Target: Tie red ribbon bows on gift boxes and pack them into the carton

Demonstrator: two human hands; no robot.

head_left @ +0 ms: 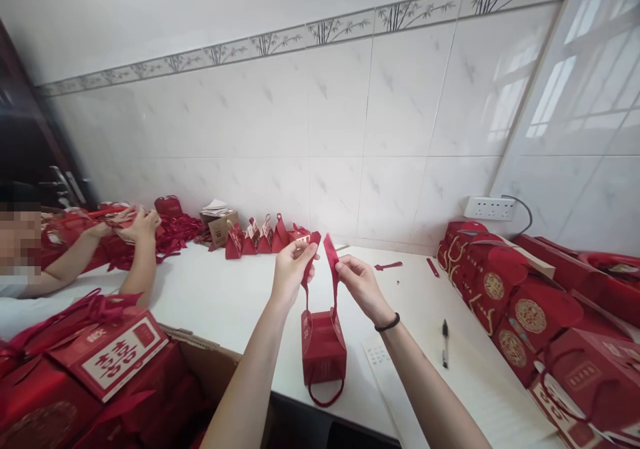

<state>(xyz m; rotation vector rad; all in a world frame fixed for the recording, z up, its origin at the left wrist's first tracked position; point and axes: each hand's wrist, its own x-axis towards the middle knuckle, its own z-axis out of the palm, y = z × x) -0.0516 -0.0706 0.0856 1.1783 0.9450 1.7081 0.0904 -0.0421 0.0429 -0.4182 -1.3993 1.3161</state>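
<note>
A small red gift box [324, 352] stands near the table's front edge, with a dark red cord loop hanging at its front. Two red ribbon ends rise from its top. My left hand [296, 265] pinches one ribbon end between thumb and fingers, above the box's left side. The other ribbon end [332, 257] is pinched by my right hand [357, 279], which wears a black band at the wrist. The two ribbon ends are apart, with a narrow gap between them.
Red boxes line the right side [493, 285]; a pen [445, 343] and a notebook [383, 362] lie nearer. Small triangular boxes [265, 237] stand by the wall. At left, a cardboard carton [200, 339] holds red boxes, and another person's hands [143, 225] touch red items.
</note>
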